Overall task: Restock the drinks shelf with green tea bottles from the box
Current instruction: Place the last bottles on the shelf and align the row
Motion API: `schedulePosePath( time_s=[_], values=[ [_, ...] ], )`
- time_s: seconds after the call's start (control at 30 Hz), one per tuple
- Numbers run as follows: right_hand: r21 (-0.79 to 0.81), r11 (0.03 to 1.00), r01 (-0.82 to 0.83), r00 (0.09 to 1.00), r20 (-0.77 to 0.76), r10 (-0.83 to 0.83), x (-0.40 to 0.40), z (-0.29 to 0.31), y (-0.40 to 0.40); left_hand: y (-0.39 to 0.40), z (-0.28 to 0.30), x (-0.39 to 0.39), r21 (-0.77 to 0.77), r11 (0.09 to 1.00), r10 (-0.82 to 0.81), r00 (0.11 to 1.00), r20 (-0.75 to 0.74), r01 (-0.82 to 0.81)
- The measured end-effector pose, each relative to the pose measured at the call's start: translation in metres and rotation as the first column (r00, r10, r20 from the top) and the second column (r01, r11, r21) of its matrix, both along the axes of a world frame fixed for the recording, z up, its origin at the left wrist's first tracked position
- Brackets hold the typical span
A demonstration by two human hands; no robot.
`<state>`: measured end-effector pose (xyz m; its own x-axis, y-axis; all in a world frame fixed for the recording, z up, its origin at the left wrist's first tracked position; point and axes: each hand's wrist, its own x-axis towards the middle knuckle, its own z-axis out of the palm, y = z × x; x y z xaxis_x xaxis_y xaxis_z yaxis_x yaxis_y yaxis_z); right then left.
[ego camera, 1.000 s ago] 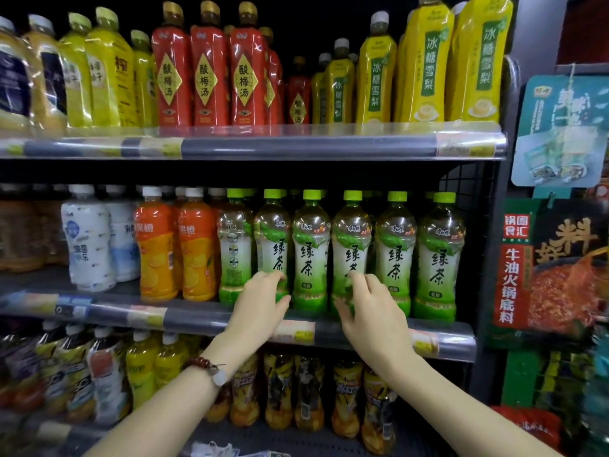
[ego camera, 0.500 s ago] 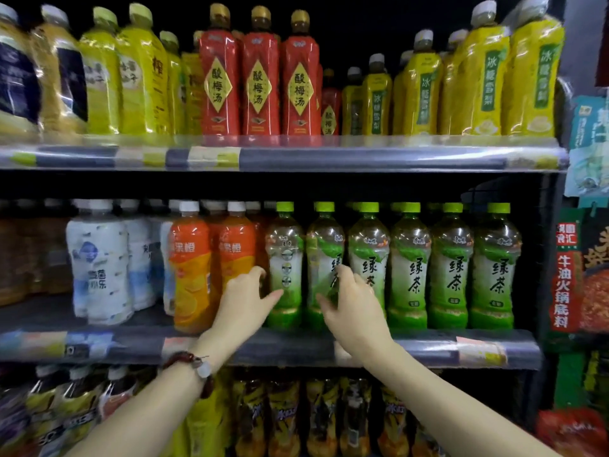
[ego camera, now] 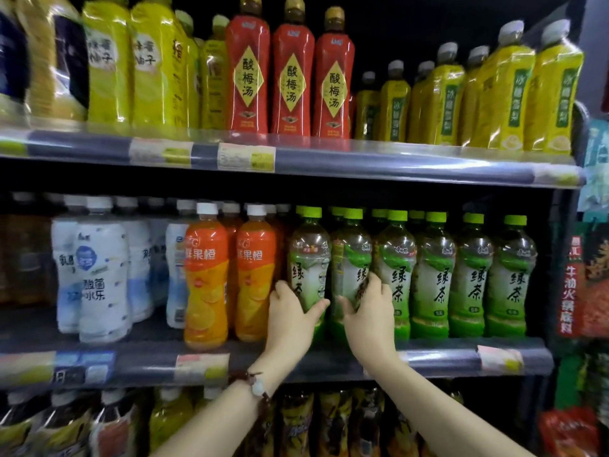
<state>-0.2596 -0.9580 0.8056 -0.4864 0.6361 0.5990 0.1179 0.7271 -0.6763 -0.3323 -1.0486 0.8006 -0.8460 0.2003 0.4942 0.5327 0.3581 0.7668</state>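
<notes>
A row of several green tea bottles with green caps stands on the middle shelf (ego camera: pixel 445 357), right of centre. My left hand (ego camera: pixel 290 316) wraps the lower part of the leftmost green tea bottle (ego camera: pixel 309 258). My right hand (ego camera: pixel 369 308) grips the second green tea bottle (ego camera: pixel 351 255) beside it. Both bottles stand upright at the shelf's front. More green tea bottles (ego camera: pixel 471 275) fill the row to the right. The box is out of view.
Two orange juice bottles (ego camera: pixel 206 275) stand just left of my left hand, with white bottles (ego camera: pixel 102 275) further left. Red and yellow bottles (ego camera: pixel 290 70) fill the top shelf. Dark bottles sit on the shelf below. Packaged goods (ego camera: pixel 590 285) hang on the right.
Both hands have shifted left along the green tea row and now close around the two leftmost bottles. The camera has moved in closer and to the left.
</notes>
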Motion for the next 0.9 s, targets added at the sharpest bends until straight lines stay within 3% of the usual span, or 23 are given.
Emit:
schedulePosePath(
  time_s=[0.2, 0.43, 0.6, 0.9],
  values=[
    [-0.098, 0.991, -0.090, 0.996, 0.003, 0.091, 0.004, 0.000, 0.003, -0.009, -0.005, -0.008, 0.041, 0.975, -0.219, 0.975, 0.046, 0.217],
    [-0.119, 0.989, -0.085, 0.994, -0.071, 0.077, 0.002, -0.010, 0.000, 0.004, -0.010, 0.010, 0.102, 0.994, 0.027, 0.999, -0.022, -0.025],
    [-0.076, 0.995, -0.070, 0.998, -0.008, 0.070, 0.000, -0.012, 0.001, 0.003, -0.008, 0.011, 0.066, 0.998, -0.006, 0.999, -0.047, 0.009],
    [-0.052, 0.994, -0.095, 0.995, -0.030, 0.094, 0.007, -0.012, 0.004, -0.002, -0.005, 0.011, 0.020, 1.000, 0.018, 0.996, -0.086, -0.017]
  ],
)
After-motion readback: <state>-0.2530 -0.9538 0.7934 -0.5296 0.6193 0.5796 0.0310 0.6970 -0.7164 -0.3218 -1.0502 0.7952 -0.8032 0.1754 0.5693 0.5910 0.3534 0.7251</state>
